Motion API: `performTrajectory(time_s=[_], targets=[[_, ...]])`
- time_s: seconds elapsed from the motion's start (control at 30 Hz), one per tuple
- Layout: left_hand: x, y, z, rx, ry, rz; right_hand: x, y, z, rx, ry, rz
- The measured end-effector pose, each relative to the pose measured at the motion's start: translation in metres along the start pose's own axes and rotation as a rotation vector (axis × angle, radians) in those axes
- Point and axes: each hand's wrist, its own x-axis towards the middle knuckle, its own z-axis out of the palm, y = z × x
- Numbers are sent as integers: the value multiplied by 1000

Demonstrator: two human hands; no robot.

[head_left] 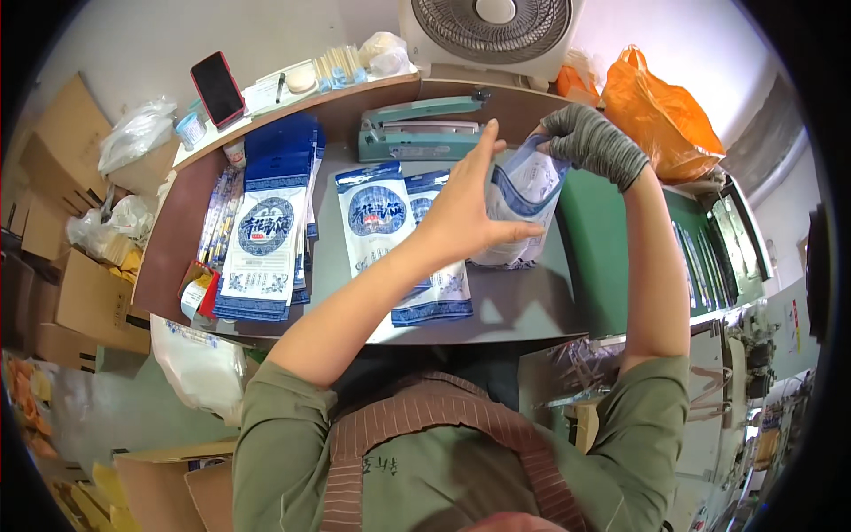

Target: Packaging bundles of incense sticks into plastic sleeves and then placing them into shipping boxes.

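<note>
My bare left hand (465,208) presses flat against the side of an upright blue-and-white pouch (523,199), fingers spread. My right hand (589,142), in a grey knit glove, pinches the pouch's top edge from the right. The pouch stands on the grey table (523,306). Two more printed pouches (377,217) lie flat just left of it, partly under my left forearm.
A stack of blue-and-white pouches (266,244) lies at the table's left. A teal heat sealer (417,133) sits at the back, a fan (492,31) behind it. An orange plastic bag (660,115) is at right. A red phone (217,89) rests on the shelf. Cardboard boxes (89,301) stand at left.
</note>
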Motion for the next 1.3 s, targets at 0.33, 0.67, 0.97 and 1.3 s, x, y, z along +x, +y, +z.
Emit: performTrajectory(time_s=[0.33, 0.67, 0.97, 1.3], targets=[[53, -22, -45, -532, -77, -265, 26, -30, -9, 57, 322, -59], [-65, -53, -93, 298, 154, -20, 9, -98, 135, 398, 708, -469], [-173, -101, -99, -410, 109, -922, -41, -58, 249, 444, -36, -337], [-101, -157, -7, -308, 418, -1002, 20, 37, 282, -127, 349, 11]])
